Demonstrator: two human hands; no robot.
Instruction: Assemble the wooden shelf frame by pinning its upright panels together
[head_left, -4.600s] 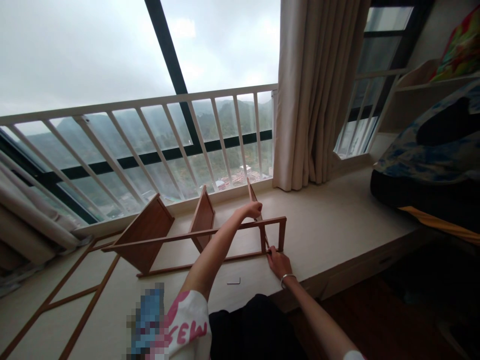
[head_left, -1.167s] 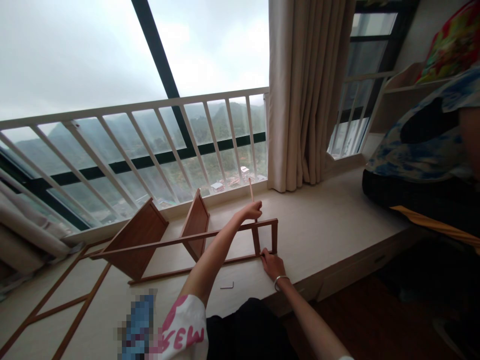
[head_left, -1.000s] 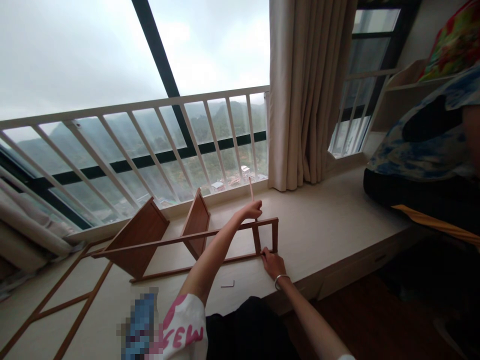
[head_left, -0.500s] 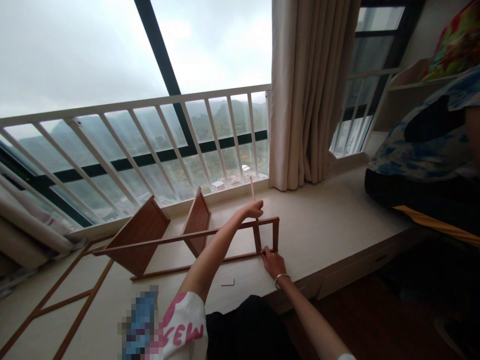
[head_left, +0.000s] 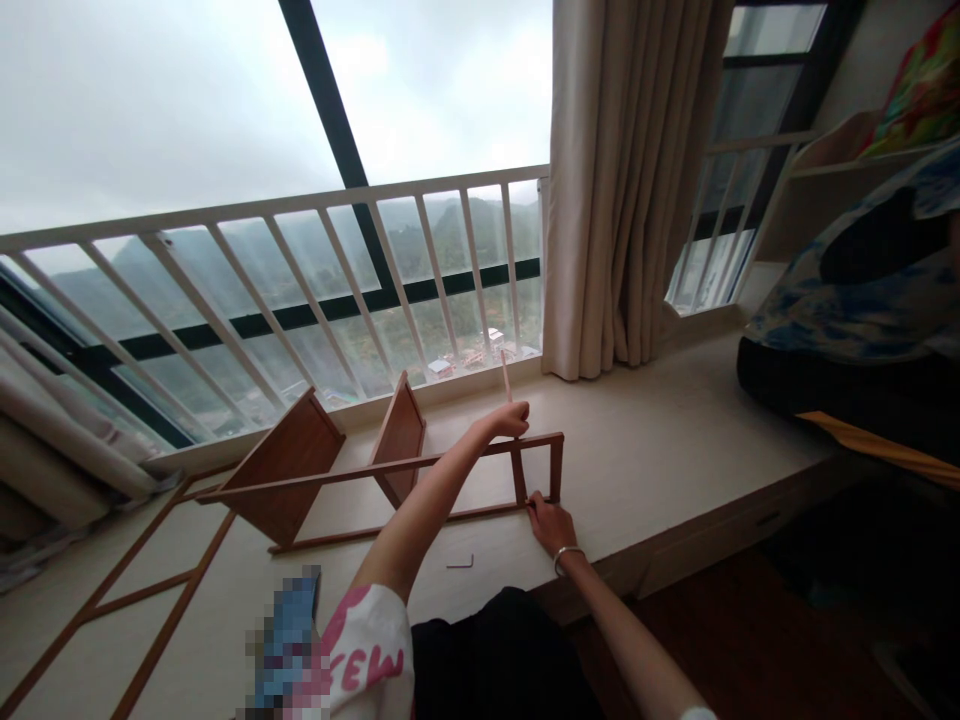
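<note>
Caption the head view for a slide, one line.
Left hand holds a panel's edge at the wooden shelf frame; right hand grips its lower rail on the window platform.

I'm getting flat grey daylight through the window (head_left: 187,110); overcast sky nearly blown out. The window platform (head_left: 660,440) is evenly lit with soft shadows. Lower right floor (head_left: 750,640) is dim. Railing (head_left: 300,205) bows from wide-angle distortion. Focus is sharp, with a pixelated patch at bottom left.

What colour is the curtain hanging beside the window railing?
The curtain is plain beige or cream, with no pattern; the head view shows it.
</note>
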